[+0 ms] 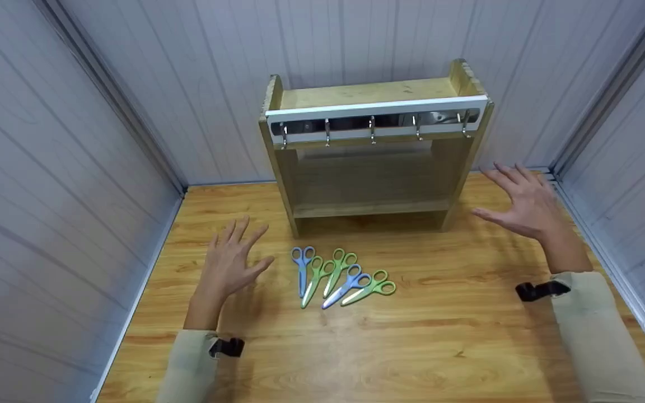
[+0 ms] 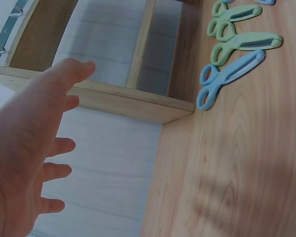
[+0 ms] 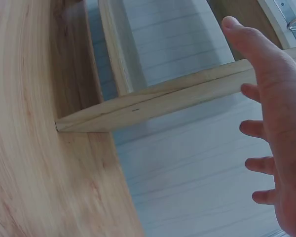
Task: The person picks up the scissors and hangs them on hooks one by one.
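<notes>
Several scissors lie on the table, handles mostly toward the shelf: a blue pair [image 1: 302,271] at the left, green pairs [image 1: 317,281] [image 1: 338,272] beside it, another blue pair [image 1: 347,286], and a green pair [image 1: 369,287] at the right. My left hand [image 1: 229,263] hovers left of them, fingers spread, holding nothing; in the left wrist view the hand [image 2: 27,143] is near the shelf's side and a blue pair [image 2: 229,79]. My right hand [image 1: 527,204], empty with fingers spread, is in the air right of the shelf; the right wrist view shows the hand [image 3: 281,118] too.
A wooden shelf [image 1: 373,209] stands against the back wall [image 1: 216,84]. Across its upper front runs a white rail [image 1: 378,106] with several metal hooks [image 1: 372,130]. Panel walls rise at the left [image 1: 48,196] and right [image 1: 630,157] of the wooden table [image 1: 412,358].
</notes>
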